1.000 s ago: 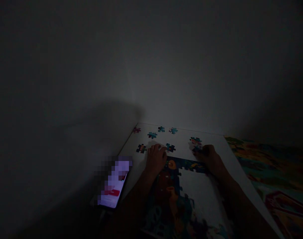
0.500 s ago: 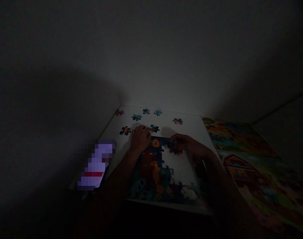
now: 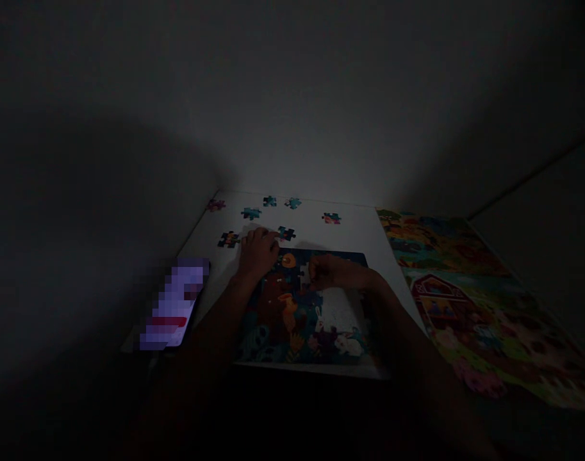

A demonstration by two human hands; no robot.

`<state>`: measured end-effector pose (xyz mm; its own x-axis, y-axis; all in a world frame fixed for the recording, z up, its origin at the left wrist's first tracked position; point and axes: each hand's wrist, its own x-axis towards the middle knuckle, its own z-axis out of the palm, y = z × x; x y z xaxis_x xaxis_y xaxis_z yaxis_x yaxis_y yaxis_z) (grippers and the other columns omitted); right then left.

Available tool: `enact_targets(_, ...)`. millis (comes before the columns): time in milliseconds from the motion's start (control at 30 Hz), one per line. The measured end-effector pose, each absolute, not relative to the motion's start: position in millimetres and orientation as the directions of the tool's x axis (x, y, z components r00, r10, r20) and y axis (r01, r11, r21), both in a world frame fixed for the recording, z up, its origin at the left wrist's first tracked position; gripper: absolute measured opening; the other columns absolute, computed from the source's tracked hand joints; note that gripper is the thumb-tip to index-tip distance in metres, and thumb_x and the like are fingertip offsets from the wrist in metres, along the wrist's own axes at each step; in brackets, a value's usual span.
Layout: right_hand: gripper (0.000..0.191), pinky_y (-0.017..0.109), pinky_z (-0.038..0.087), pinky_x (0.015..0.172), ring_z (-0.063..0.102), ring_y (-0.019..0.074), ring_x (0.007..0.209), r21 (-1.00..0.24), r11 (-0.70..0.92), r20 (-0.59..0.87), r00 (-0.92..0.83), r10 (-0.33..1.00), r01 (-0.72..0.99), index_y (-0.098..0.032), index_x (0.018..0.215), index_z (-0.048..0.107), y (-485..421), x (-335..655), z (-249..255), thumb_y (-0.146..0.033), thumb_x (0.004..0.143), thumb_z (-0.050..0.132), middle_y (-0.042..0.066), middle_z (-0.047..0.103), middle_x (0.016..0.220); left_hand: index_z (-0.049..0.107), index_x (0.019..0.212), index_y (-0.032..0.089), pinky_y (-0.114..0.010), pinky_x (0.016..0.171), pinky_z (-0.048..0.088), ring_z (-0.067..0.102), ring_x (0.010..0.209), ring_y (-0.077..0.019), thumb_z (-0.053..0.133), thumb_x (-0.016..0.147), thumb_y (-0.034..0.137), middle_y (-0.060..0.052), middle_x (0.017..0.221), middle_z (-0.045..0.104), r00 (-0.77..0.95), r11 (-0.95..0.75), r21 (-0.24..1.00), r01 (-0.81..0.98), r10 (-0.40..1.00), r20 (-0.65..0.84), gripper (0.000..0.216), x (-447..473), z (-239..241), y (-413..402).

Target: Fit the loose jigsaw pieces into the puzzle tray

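The scene is very dark. A partly built jigsaw puzzle [image 3: 292, 320] lies on a white board [image 3: 364, 234]. My left hand [image 3: 257, 251] rests with fingers laid down on the puzzle's far left corner, between two loose pieces [image 3: 229, 240] [image 3: 286, 234]. My right hand [image 3: 327, 271] hovers over the puzzle's upper middle, at the edge of the unfilled white gap, fingers pinched on a small puzzle piece that is hard to make out. Several more loose pieces [image 3: 270, 202] lie in a row along the board's far edge, one pink-and-blue piece [image 3: 331, 218] to the right.
A lit phone [image 3: 174, 304] lies at the board's left edge. A large colourful farm picture [image 3: 465, 288] lies to the right of the board. A plain wall rises behind, and the near foreground is black.
My right hand has moved from the loose pieces at the board's far right towards me and leftward over the puzzle. The left hand has stayed at the puzzle's corner. The view has tilted down.
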<state>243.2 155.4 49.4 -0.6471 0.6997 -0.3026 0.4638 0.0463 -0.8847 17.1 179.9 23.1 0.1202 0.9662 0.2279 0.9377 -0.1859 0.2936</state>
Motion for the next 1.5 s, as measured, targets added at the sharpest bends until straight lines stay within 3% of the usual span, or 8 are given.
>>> enact_targets(567, 0.020, 0.023, 0.037, 0.057, 0.049, 0.0118, 0.064, -0.898, 0.071, -0.266, -0.665, 0.698, 0.433, -0.020, 0.079, 0.053, 152.4, 237.0, 48.8, -0.022, 0.072, 0.072, -0.005, 0.053, 0.069, 0.066, 0.118, 0.027, -0.042, 0.097, 0.040, 0.050, 0.113, -0.0283, 0.049, 0.092, 0.026, -0.008, 0.120, 0.059, 0.123, -0.180, 0.268, 0.946, 0.969, 0.216, 0.031, 18.2, 25.6, 180.1)
enact_targets(800, 0.019, 0.025, 0.041, 0.063, 0.053, 0.0129, 0.071, -0.893, 0.061, -0.283, -0.661, 0.695, 0.446, -0.019, 0.086, 0.059, 152.8, 237.2, 51.7, -0.019, 0.072, 0.072, -0.003, 0.058, 0.077, 0.065, 0.119, 0.026, -0.043, 0.098, 0.040, 0.049, 0.115, -0.0284, 0.049, 0.092, 0.026, -0.008, 0.121, 0.058, 0.124, -0.175, 0.261, 0.949, 0.971, 0.203, 0.032, 18.2, 24.9, 181.1)
enact_targets(933, 0.016, 0.027, 0.043, 0.068, 0.056, 0.0141, 0.074, -0.909, 0.077, -0.263, -0.708, 0.655, 0.409, -0.018, 0.087, 0.067, 153.1, 237.5, 53.5, -0.024, 0.073, 0.071, -0.001, 0.063, 0.078, 0.066, 0.118, 0.026, -0.042, 0.098, 0.040, 0.051, 0.114, -0.0276, 0.048, 0.092, 0.026, -0.007, 0.119, 0.059, 0.131, -0.189, 0.257, 0.948, 0.964, 0.230, 0.031, 17.2, 25.0, 181.2)
enact_targets(1033, 0.021, 0.028, 0.044, 0.071, 0.059, 0.0152, 0.076, -0.945, 0.003, -0.239, -0.695, 0.679, 0.327, -0.018, 0.087, 0.070, 157.4, 240.4, 49.7, -0.032, 0.072, 0.071, 0.000, 0.066, 0.080, 0.067, 0.115, 0.025, -0.042, 0.095, 0.042, 0.053, 0.111, -0.0282, 0.049, 0.091, 0.025, -0.009, 0.117, 0.060, 0.135, -0.201, 0.255, 0.946, 0.957, 0.255, 0.030, 15.8, 24.0, 181.9)
enact_targets(1133, 0.029, 0.027, 0.045, 0.067, 0.058, 0.0144, 0.071, -0.970, -0.058, -0.176, -0.519, 0.837, 0.235, -0.018, 0.089, 0.069, 167.8, 246.8, 40.8, -0.039, 0.070, 0.073, 0.001, 0.066, 0.079, 0.067, 0.116, 0.025, -0.043, 0.095, 0.042, 0.053, 0.110, -0.0281, 0.049, 0.092, 0.025, -0.008, 0.117, 0.061, 0.149, -0.221, 0.257, 0.941, 0.950, 0.273, 0.030, 14.5, 22.7, 182.9)
enact_targets(1233, 0.035, 0.027, 0.046, 0.061, 0.058, 0.0142, 0.066, -0.981, -0.062, -0.088, -0.138, 0.986, 0.183, -0.019, 0.093, 0.065, 180.2, 256.4, 29.8, -0.045, 0.070, 0.069, 0.001, 0.064, 0.078, 0.067, 0.116, 0.025, -0.043, 0.094, 0.042, 0.053, 0.111, -0.0287, 0.049, 0.092, 0.024, -0.009, 0.118, 0.060, 0.150, -0.225, 0.261, 0.939, 0.949, 0.277, 0.030, 13.7, 21.8, 183.1)
enact_targets(1367, 0.038, 0.030, 0.048, 0.060, 0.061, 0.0168, 0.065, -0.961, -0.036, 0.035, 0.248, 0.968, 0.276, -0.020, 0.101, 0.059, 189.1, 268.4, 19.5, -0.044, 0.072, 0.059, 0.002, 0.065, 0.080, 0.067, 0.116, 0.025, -0.043, 0.095, 0.042, 0.053, 0.112, -0.0282, 0.050, 0.091, 0.023, -0.009, 0.118, 0.060, 0.143, -0.219, 0.270, 0.937, 0.951, 0.275, 0.030, 13.4, 20.5, 182.8)
enact_targets(1500, 0.036, 0.031, 0.050, 0.066, 0.066, 0.0199, 0.076, -0.898, -0.041, 0.099, 0.293, 0.951, 0.437, -0.019, 0.103, 0.060, 188.7, 272.3, 16.0, -0.037, 0.073, 0.056, 0.006, 0.069, 0.089, 0.067, 0.115, 0.025, -0.043, 0.096, 0.041, 0.053, 0.113, -0.0274, 0.051, 0.091, 0.022, -0.008, 0.119, 0.060, 0.129, -0.205, 0.279, 0.938, 0.955, 0.267, 0.029, 13.6, 19.6, 182.3)
